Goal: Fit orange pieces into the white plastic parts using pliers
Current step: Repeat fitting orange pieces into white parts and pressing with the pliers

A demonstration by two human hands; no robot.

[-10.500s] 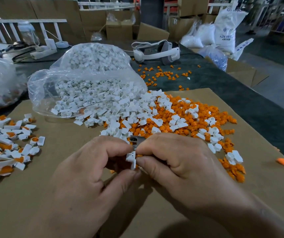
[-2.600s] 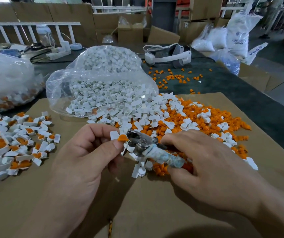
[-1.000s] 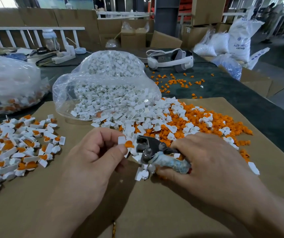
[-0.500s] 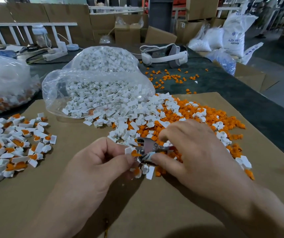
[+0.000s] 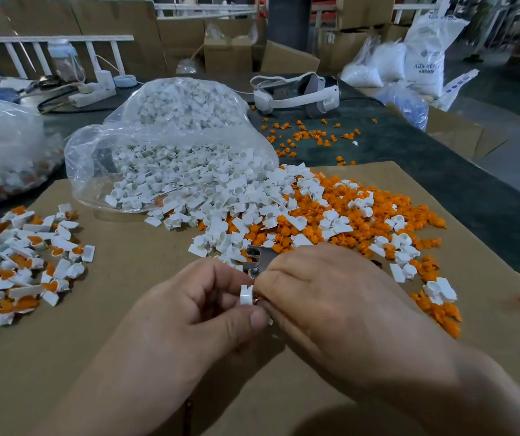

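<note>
Low in the middle of the frame, the left hand [image 5: 189, 313] is pinching a small white part [image 5: 246, 294] between thumb and forefinger, with its other fingers [image 5: 217, 280] curling in behind. The right hand [image 5: 331, 303] is pressing up against that part from the right, its fingers folding tightly round the pliers [image 5: 260, 258]. Only the grey metal head of the pliers is poking out above the knuckles, and whether the jaws are apart is hidden. A sliver of orange is showing where the white part is meeting the right forefinger.

Both hands are hovering over a sheet of cardboard [image 5: 126, 309] that is lying on the dark table [image 5: 441, 184]. Just beyond them, a mixed pile of white and orange pieces [image 5: 315, 215] is spreading across the centre and right of the cardboard, spilling out of a clear plastic bag [image 5: 164, 146] in the upper middle. At the left edge, a heap of white parts with orange inserts [image 5: 16, 262] is lying apart from the pile. Loose orange pieces [image 5: 309, 135] are scattering over the table in front of a white headset [image 5: 296, 92] near the top centre.
</note>
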